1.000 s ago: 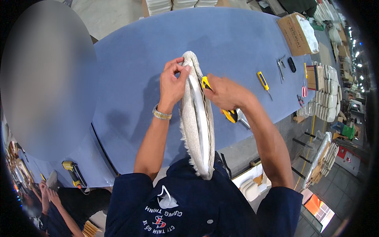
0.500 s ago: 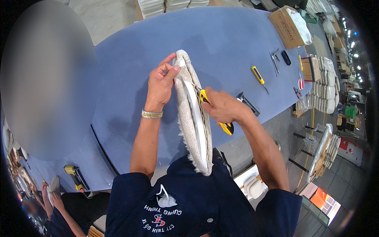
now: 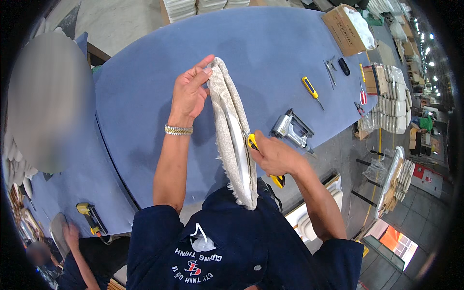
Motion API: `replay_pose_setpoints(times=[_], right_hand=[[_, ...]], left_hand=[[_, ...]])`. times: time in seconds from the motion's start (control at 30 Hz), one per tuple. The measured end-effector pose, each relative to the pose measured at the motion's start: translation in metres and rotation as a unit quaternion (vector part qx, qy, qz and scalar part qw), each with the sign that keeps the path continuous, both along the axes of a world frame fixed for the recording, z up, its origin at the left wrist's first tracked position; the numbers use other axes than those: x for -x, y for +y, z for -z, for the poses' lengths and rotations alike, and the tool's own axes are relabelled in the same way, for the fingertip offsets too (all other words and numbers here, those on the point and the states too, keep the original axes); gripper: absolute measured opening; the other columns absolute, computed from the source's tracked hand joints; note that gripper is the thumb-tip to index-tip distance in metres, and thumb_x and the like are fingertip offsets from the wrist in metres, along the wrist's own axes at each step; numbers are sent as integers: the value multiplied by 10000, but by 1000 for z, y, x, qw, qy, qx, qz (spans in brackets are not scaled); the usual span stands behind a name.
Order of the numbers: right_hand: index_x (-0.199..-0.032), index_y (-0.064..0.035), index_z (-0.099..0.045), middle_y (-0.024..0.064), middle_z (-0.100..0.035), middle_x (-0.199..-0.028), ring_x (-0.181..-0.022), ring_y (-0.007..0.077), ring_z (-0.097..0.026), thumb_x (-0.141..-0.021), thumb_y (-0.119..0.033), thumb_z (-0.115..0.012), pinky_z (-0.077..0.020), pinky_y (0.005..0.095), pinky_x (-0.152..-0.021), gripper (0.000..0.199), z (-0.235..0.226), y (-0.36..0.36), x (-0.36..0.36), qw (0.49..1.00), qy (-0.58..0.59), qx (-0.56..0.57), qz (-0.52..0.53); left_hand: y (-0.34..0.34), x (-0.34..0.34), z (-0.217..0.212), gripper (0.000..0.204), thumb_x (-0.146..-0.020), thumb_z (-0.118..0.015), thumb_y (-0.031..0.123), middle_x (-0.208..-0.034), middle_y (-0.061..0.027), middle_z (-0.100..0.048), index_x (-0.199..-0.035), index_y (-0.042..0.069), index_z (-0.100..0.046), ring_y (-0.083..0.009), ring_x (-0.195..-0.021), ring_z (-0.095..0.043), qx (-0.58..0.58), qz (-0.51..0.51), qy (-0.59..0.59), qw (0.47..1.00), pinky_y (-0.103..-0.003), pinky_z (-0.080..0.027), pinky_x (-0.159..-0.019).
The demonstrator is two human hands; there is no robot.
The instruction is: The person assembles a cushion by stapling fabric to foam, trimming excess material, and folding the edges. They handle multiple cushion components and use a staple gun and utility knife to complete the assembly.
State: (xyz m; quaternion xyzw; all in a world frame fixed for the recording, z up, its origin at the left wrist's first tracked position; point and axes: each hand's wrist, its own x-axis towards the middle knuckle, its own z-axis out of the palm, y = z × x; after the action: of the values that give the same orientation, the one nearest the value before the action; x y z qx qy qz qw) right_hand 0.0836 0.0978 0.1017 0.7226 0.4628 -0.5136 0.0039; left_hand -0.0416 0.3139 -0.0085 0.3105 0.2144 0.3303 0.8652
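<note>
Upright in front of my chest stands a long, narrow upholstered cushion [image 3: 224,116], covered in beige woven fabric. It is turned edge-on, with white material showing along its side and frayed fabric at the lower left edge. My left hand [image 3: 191,93] pinches its top end between thumb and fingers. Closed around a yellow-and-black utility knife [image 3: 253,141], my right hand [image 3: 276,155] is at the cushion's right side. The knife's tip meets the fabric edge there; the handle's rear end sticks out below my palm.
On the blue table [image 3: 159,58] lie a silver staple gun [image 3: 292,128], a yellow screwdriver [image 3: 311,89] and red-handled scissors [image 3: 363,97]. A cardboard box [image 3: 344,32] sits at the far right. Another stapler [image 3: 90,216] lies at the left, near a co-worker's hand [image 3: 71,236].
My right hand has drawn the knife down along the cushion's edge, toward me. The silver staple gun, mostly hidden before, now shows fully. The view has shifted slightly.
</note>
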Motion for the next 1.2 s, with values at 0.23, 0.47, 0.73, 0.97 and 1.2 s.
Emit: replay_pose_setpoints(times=[0.23,0.47,0.73,0.97,1.2], right_hand=[[-1088,106,-449,343,-645,-813,-820,547,-629,-996,-234,-518,-476,605,-782,359,-4,-30,15,999,17,-8,29],[-1085,82,-426,328,-638,-760,-771,540,-634,-1020,-237,-501,-483,604,-727,334,-8,-65,35,995,55,34,80],[-1091,71,-425,328,-646,-768,-775,544,-635,-1024,-245,-504,-491,608,-735,332,-9,-92,55,993,36,25,108],[-1093,74,-450,333,-650,-794,-803,557,-626,-998,-248,-524,-472,630,-780,344,-5,-101,53,991,6,-14,136],[-1043,68,-494,323,-660,-786,-799,532,-646,-990,-246,-533,-479,618,-774,321,5,-111,60,986,22,-33,164]], left_hand=[[1,1,-6,152,-1010,-592,116,-1522,-208,-504,-920,10,-653,-265,-1152,-667,14,3,15,1000,-479,-579,-941],[8,5,2,149,-1005,-598,124,-1506,-224,-517,-1009,13,-698,-320,-1219,-638,46,0,-63,997,-515,-549,-1017],[-15,-4,-44,170,-1017,-607,120,-1429,-234,-584,-884,21,-643,-304,-1189,-658,-73,-55,50,995,-484,-547,-1033],[-64,7,-130,165,-1026,-642,134,-1206,-190,-712,-1005,-27,-671,-149,-1022,-689,-231,18,12,973,-295,-566,-890],[-120,47,-32,284,-1009,-677,252,-939,-125,-724,-1019,-30,-713,-167,-762,-685,-404,-119,382,822,-327,-529,-669]])
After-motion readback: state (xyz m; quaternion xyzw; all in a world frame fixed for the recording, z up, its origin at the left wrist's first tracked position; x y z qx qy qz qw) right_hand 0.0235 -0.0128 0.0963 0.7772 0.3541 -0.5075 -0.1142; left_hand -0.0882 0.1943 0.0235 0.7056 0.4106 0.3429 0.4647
